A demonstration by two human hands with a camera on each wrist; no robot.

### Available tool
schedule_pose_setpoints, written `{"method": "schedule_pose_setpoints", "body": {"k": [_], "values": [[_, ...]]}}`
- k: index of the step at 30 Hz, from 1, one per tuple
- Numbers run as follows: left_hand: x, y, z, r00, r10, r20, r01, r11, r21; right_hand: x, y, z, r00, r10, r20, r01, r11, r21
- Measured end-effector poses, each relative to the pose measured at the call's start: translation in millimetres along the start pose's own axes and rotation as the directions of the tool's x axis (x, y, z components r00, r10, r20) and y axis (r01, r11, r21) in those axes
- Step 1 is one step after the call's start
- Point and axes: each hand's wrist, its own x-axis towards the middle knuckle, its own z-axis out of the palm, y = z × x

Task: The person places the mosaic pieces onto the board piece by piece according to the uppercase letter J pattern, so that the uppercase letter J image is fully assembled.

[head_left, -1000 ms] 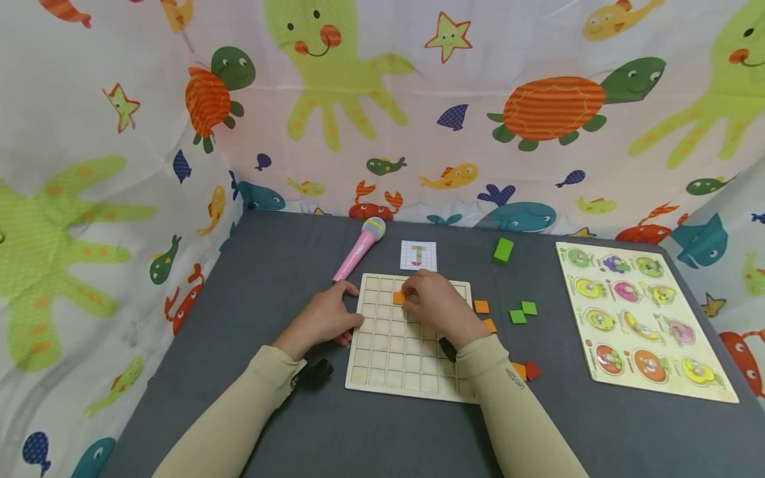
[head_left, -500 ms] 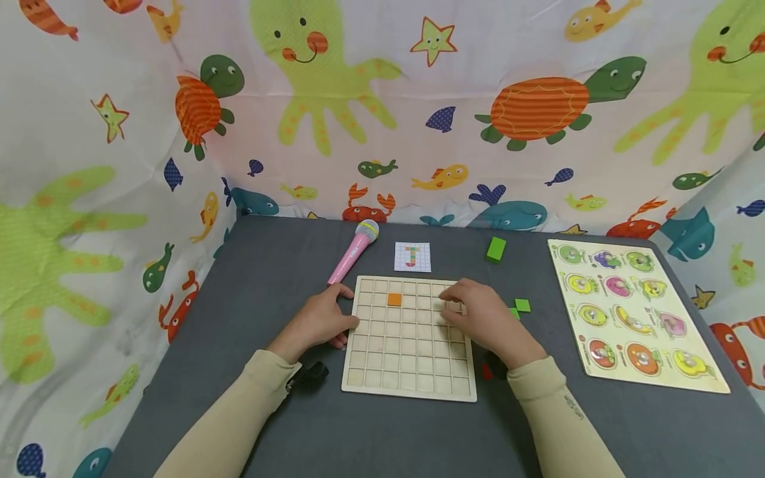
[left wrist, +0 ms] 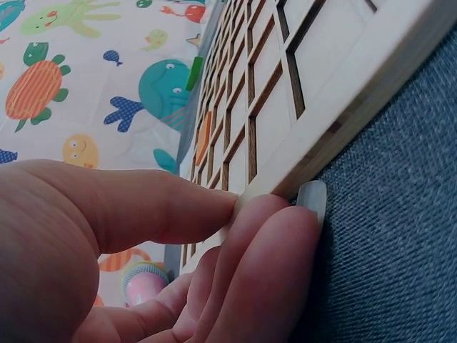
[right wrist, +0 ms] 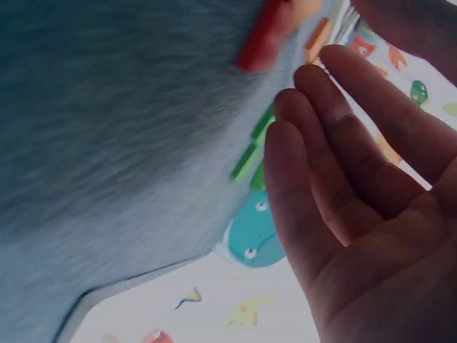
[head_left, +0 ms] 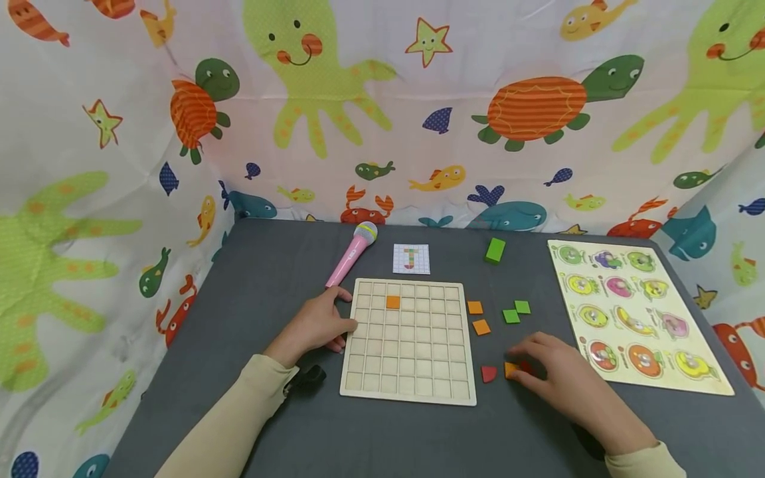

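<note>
At the left edge of a wooden grid board [head_left: 409, 342], my left hand [head_left: 312, 325] holds the frame, thumb at its rim and curled fingers against its side, close-up in the left wrist view. One orange square tile [head_left: 392, 302] sits in a cell of the board's second row. To the right, my right hand [head_left: 558, 372] reaches low over the table with fingers extended and apart. Beneath its fingertips lie an orange tile [head_left: 510, 370] and a red piece [head_left: 526, 366], partly hidden. The right wrist view shows a blurred red piece [right wrist: 263, 39] beyond the fingertips.
Right of the board lie two orange tiles [head_left: 475, 307], two green tiles [head_left: 511, 316] and a red rounded piece [head_left: 489, 374]. Behind are a pink toy microphone [head_left: 349, 257], a pattern card [head_left: 411, 259] and a green block [head_left: 495, 250]. A fruit puzzle board [head_left: 639, 315] lies far right.
My right hand has left the orange tile in its cell and moved right, off the board, to the loose orange and red pieces. The left hand stays at the board's edge.
</note>
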Motion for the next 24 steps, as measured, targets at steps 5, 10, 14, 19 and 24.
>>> {"method": "schedule_pose_setpoints", "body": {"k": [5, 10, 14, 19, 24], "values": [[-1.6, 1.3, -2.5, 1.0, 0.001, -0.008, -0.001, 1.0, -0.016, -8.0, 6, 1, 1.0, -0.004, 0.001, 0.004, 1.0, -0.01], [-1.2, 0.8, -2.0, 1.0, 0.012, -0.001, -0.012, 1.0, -0.01, -9.4, 11, 7, 1.0, 0.013, 0.019, -0.013, 1.0, -0.018], [-2.6, -1.0, -1.9, 1.0, 0.004, -0.008, -0.004, 1.0, -0.014, -9.3, 12, 12, 1.0, 0.004, 0.017, -0.003, 1.0, -0.023], [-3.9, -3.9, -1.0, 1.0, 0.015, -0.005, -0.015, 0.999, -0.03, -7.7, 11, 15, 1.0, 0.002, 0.008, -0.001, 0.999, -0.04], [-2.7, -4.3, -1.2, 1.0, 0.023, 0.0, -0.023, 0.999, -0.034, -1.7, 8, 13, 1.0, 0.01, 0.004, -0.01, 0.999, -0.052]]}}
